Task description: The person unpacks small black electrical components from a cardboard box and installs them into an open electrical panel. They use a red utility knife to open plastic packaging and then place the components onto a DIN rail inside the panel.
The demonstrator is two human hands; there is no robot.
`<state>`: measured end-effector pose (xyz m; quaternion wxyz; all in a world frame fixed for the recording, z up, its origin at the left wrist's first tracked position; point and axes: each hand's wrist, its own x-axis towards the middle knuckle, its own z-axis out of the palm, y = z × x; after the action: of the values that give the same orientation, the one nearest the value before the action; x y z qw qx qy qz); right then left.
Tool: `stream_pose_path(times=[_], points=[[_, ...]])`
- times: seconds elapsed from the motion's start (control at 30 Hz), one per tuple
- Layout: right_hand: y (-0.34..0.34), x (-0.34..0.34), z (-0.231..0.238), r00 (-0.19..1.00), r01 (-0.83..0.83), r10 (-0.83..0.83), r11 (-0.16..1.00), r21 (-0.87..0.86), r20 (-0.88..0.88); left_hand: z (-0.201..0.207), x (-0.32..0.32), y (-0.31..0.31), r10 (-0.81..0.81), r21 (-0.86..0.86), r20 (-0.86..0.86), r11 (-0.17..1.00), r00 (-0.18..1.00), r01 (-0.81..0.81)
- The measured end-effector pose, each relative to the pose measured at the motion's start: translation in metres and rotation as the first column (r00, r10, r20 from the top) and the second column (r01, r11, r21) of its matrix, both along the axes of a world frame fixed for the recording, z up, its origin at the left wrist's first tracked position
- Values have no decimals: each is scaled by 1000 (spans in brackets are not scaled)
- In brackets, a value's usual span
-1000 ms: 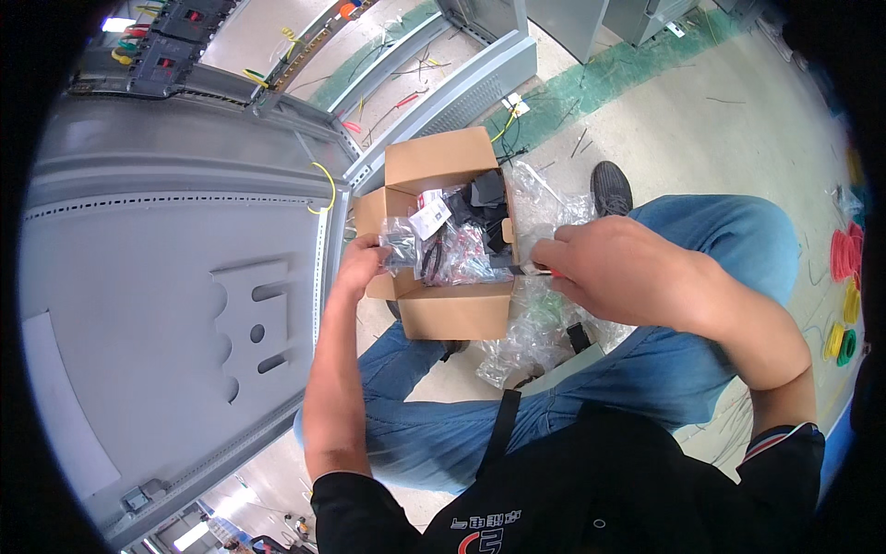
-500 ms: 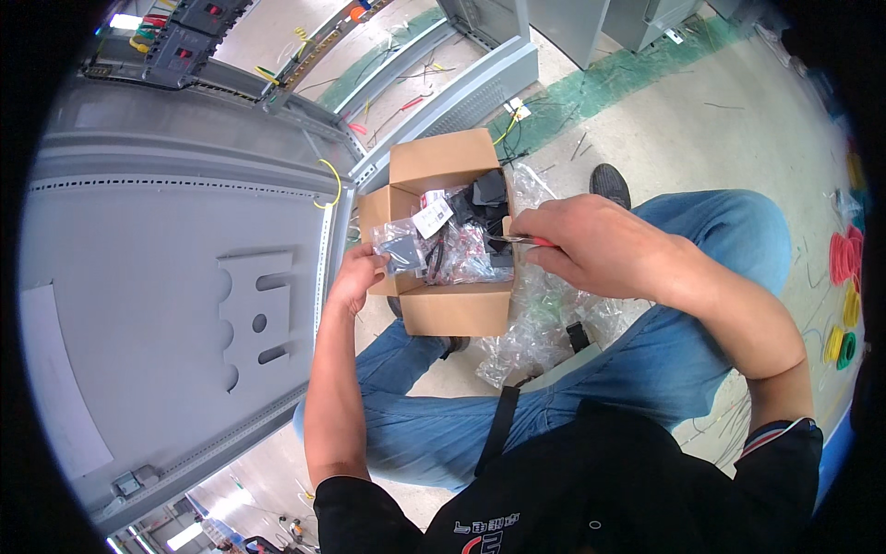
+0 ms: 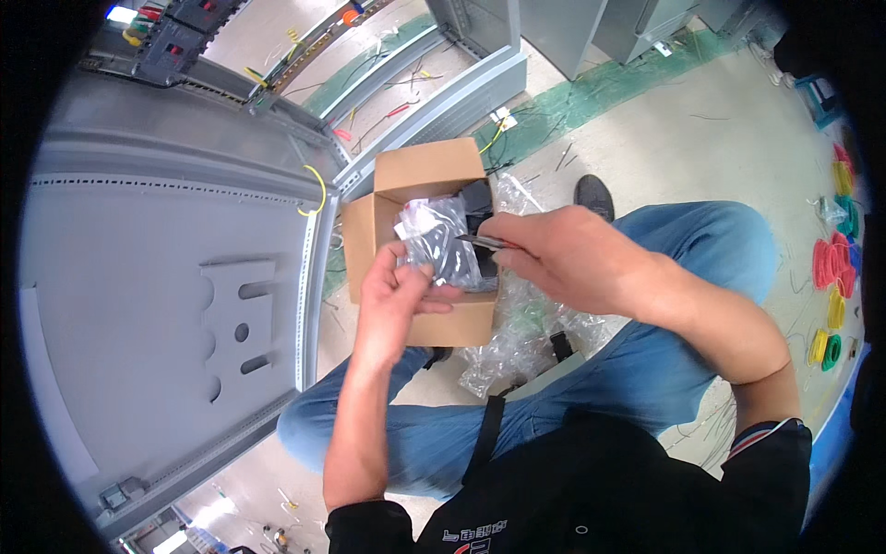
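My left hand (image 3: 399, 294) pinches a clear plastic bag (image 3: 439, 238) by its near edge, with something dark inside. The bag is held over an open cardboard box (image 3: 430, 169). In my right hand (image 3: 580, 254) is a utility knife (image 3: 484, 241), its blade pointing left at the bag's right side. Whether the blade touches the plastic I cannot tell. Black parts (image 3: 476, 197) show in the box behind the bag, which hides most of the other contents.
Crumpled clear plastic wrap (image 3: 517, 337) lies right of the box, by my legs. A large grey metal cabinet panel (image 3: 148, 277) fills the left. Behind the box runs a grey cabinet frame (image 3: 434, 111). Coloured wire coils (image 3: 831, 263) lie on the floor at far right.
My left hand has brought the bag rightward from the box's left side to over its middle. The knife has come nearer to the bag. The view has shifted slightly.
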<state>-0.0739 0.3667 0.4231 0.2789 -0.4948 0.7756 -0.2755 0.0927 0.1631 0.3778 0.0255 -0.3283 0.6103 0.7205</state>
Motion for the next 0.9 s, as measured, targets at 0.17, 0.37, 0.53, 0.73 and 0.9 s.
stream_pose_path(times=[0.17,0.37,0.53,0.73,0.9], points=[[-2,10,-10,965,-85,81,996,-5,-250,-4,1,33,40,39,-50,999,998,-38],[-7,13,-17,952,-98,65,991,-96,-300,10,-1,40,63,2,-116,998,991,-63],[-7,15,-17,970,-83,59,992,-93,-234,3,6,43,106,-63,-221,990,969,-123],[29,4,-60,964,-139,190,957,255,-188,24,6,15,292,-121,-304,932,907,-341],[-2,-13,-17,952,238,-189,952,-194,241,19,8,26,137,123,-290,987,947,-105]])
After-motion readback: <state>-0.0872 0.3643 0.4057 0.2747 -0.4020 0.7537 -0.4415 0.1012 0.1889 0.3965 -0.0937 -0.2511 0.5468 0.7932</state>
